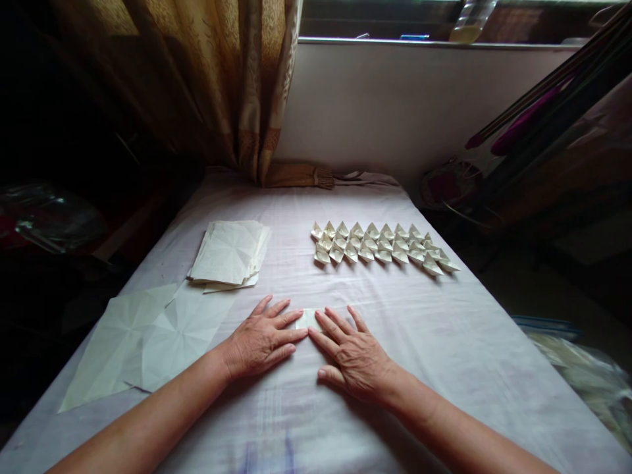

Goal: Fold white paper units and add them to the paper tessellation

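Note:
A small folded piece of white paper [309,318] lies flat on the cloth-covered table between my hands. My left hand [261,336] is spread palm down, its fingertips on the paper's left edge. From the other side, my right hand [353,352] rests flat with fingers apart, index and middle fingertips on the paper's right part. The fingers hide the paper's sides. Beyond my right hand stand several small folded paper boats [368,247] in close rows. Past my left hand is a stack of creased paper sheets [224,253].
Two loose creased sheets [180,339] overlap at the left, partly behind my left forearm. A pale cloth [444,368] covers the table. A gold curtain [251,85] hangs at the far edge, beside a white wall [385,105]. Plastic bags [587,368] lie beyond the right edge.

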`<action>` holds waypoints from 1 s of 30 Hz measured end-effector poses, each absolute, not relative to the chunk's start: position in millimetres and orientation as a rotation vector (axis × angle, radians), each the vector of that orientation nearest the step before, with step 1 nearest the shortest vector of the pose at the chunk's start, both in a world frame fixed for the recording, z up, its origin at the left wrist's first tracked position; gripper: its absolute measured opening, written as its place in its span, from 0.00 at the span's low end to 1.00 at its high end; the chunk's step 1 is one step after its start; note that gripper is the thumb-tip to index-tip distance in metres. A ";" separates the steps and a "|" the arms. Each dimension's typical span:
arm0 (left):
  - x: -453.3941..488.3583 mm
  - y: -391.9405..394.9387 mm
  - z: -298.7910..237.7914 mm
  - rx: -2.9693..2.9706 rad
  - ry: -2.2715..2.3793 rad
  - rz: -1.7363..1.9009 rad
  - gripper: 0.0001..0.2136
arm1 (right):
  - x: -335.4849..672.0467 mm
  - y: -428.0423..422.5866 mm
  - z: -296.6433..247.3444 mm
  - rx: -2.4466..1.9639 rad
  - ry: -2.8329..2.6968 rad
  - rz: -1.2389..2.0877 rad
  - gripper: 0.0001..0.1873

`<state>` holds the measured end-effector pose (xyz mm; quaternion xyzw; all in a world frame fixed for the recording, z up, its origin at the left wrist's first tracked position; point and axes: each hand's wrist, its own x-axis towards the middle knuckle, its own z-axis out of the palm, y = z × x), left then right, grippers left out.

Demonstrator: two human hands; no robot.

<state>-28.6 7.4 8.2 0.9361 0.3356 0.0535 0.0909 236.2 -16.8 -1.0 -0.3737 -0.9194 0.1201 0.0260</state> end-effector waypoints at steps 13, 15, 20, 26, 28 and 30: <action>-28.6 5.5 4.2 2.783 1.017 0.201 0.17 | 241.0 -19.7 3.1 -1.214 -2.776 0.341 0.33; -27.7 8.4 5.9 2.783 0.999 0.175 0.17 | 231.3 -17.9 1.6 -1.204 -2.760 0.342 0.34; -26.3 13.1 12.3 2.825 0.931 0.179 0.15 | 213.1 -12.7 -5.7 -1.223 -2.725 0.373 0.35; -27.3 11.0 14.2 2.804 0.953 0.128 0.17 | 228.8 -16.1 -8.1 -1.373 -2.679 0.352 0.35; -28.5 10.8 13.0 2.781 0.966 0.127 0.17 | 235.0 -17.5 -7.8 -1.408 -2.673 0.349 0.35; -30.5 10.9 12.4 2.761 0.986 0.132 0.17 | 237.9 -18.2 -8.1 -1.418 -2.676 0.344 0.34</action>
